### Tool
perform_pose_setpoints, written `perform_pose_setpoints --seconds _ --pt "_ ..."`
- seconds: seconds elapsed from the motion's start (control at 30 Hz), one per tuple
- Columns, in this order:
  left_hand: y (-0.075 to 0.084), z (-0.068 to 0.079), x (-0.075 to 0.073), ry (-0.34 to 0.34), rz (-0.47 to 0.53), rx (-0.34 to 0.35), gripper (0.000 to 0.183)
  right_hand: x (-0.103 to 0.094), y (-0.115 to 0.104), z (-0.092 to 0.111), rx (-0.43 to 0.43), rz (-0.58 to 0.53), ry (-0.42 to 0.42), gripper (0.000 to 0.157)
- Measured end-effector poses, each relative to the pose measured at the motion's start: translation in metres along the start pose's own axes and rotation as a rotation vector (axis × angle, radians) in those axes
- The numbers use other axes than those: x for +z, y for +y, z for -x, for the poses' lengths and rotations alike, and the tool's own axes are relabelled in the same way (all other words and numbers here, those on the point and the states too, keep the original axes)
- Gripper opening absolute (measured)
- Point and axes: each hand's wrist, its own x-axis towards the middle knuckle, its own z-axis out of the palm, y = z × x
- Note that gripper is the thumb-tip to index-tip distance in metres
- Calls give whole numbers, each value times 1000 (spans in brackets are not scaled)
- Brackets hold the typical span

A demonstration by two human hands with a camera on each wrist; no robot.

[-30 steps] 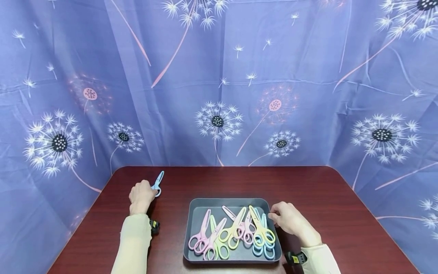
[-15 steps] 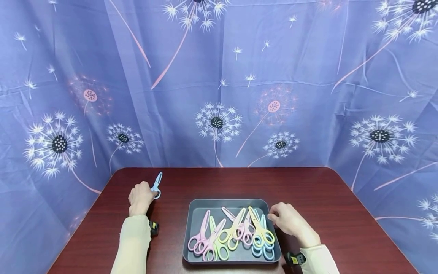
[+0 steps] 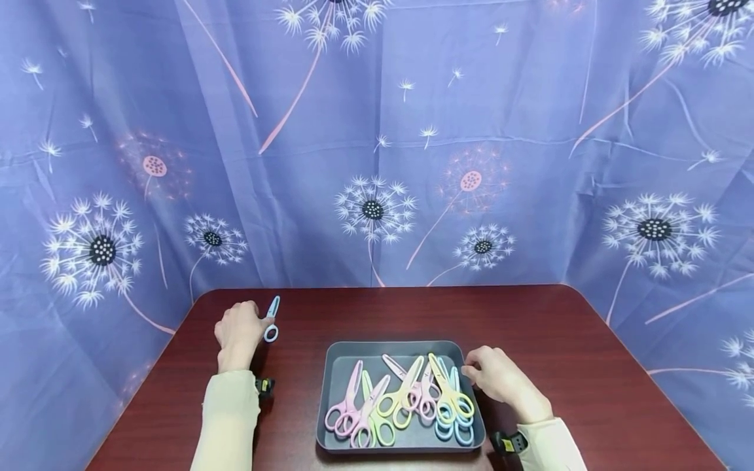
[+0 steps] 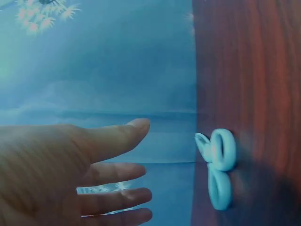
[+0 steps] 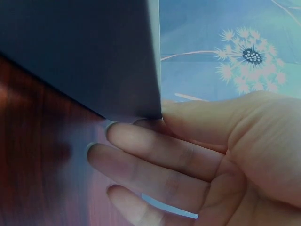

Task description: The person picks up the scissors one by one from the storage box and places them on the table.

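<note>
A light-blue pair of scissors [image 3: 272, 320] lies on the table at the far left, blades pointing away. Beside it is my left hand [image 3: 240, 330], holding nothing; the left wrist view shows its fingers extended and apart from the scissors' handle loops [image 4: 223, 149]. A grey tray [image 3: 385, 449] holds several scissors in pink, yellow, green and blue, some overlapping. My right hand [image 3: 501, 376] pinches the tray's right wall near the far corner. In the right wrist view, the thumb tip is hidden behind the tray wall [image 5: 94, 52] and the other fingers curl outside it.
The dark red wooden table [image 3: 377, 314] has rounded far corners. A blue curtain [image 3: 318, 163] with dandelion prints hangs behind it and along both sides. Bare tabletop lies between the blue scissors and the tray.
My left hand has let go of the blue scissors and shifted slightly away and left; the scissors stay on the table. My right hand and the tray have not visibly moved.
</note>
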Motion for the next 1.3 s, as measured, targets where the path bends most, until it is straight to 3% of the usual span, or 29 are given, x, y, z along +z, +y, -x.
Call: perform_pose_setpoints --seconds 0.33,0.67,0.9,1.3 --pt "21 17 -13 -97 18 63 39 1 1 0 5 9 4 11" --pt "47 50 -21 -63 54 202 41 -1 1 -1 14 9 -1 10" --pt "59 72 -20 -50 10 288 40 -1 1 -1 15 3 -10 9" --pt "94 109 -13 -87 12 450 33 -2 0 -1 4 -9 -19 10"
